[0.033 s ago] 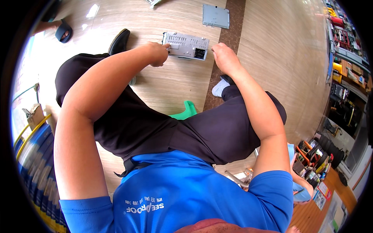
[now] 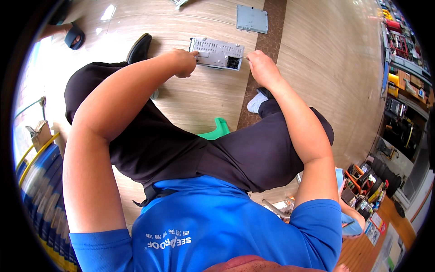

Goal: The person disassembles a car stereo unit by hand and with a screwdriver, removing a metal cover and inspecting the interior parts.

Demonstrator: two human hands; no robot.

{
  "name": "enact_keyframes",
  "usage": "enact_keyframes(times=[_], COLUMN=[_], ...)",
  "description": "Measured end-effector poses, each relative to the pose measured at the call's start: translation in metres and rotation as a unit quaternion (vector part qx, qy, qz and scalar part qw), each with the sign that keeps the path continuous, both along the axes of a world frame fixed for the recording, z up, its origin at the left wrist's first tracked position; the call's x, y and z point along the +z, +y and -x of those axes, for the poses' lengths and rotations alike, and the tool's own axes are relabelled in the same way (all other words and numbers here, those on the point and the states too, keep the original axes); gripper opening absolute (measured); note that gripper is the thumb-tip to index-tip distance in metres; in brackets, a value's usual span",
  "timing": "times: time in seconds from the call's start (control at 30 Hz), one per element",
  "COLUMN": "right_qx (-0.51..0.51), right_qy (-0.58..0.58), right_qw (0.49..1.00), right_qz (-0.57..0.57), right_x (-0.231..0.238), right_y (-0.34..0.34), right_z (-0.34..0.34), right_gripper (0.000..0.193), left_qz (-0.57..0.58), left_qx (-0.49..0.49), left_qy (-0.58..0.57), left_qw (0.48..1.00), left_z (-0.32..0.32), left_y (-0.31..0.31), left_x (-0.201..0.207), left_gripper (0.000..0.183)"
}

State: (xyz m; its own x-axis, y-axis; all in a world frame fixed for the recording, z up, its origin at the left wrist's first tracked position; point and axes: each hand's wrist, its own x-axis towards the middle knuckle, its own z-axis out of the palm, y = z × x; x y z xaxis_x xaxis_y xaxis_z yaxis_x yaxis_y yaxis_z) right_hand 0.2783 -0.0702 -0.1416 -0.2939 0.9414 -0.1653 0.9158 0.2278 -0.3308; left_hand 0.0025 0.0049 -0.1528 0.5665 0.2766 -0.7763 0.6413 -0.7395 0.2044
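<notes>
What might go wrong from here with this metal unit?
The left hand is at one end of the silver metal unit, so it might slip or twist if the right hand, close to the other end, pushes. Either hand might also get scraped against it. The flat metal plate on the floor may be stepped on.

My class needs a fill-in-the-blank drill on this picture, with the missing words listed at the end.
1. The left hand is at the ____ end of the metal box.
2. Toward the right hand, the box's square patch is coloured ____.
3. The flat grey plate lies ____ from the person than the box.
4. The person's shirt is ____.

Missing words: left; black; farther; blue.
</notes>
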Motion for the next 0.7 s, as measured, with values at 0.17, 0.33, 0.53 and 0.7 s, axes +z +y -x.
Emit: enact_keyframes(times=[0.17, 0.33, 0.53, 0.7], right_qx=[0.006, -0.032, -0.038, -0.051], right_qy=[0.007, -0.032, -0.042, -0.055], right_qw=[1.000, 0.999, 0.998, 0.997], right_qz=[0.003, 0.005, -0.014, -0.016], right_x=[0.002, -0.003, -0.009, -0.010], right_y=[-0.001, -0.002, -0.004, -0.005], right_z=[0.003, 0.001, 0.000, 0.004], right_gripper=[0.012, 0.017, 0.015, 0.015], left_qz=[0.005, 0.009, 0.009, 0.010], left_qx=[0.000, -0.001, -0.004, -0.001], left_qy=[0.024, 0.026, 0.023, 0.029], left_qw=[1.000, 1.000, 1.000, 1.000], left_z=[-0.002, -0.002, -0.002, -0.001], left_y=[0.000, 0.000, 0.000, -0.001], left_x=[0.008, 0.009, 0.010, 0.009], left_gripper=[0.048, 0.044, 0.041, 0.041])
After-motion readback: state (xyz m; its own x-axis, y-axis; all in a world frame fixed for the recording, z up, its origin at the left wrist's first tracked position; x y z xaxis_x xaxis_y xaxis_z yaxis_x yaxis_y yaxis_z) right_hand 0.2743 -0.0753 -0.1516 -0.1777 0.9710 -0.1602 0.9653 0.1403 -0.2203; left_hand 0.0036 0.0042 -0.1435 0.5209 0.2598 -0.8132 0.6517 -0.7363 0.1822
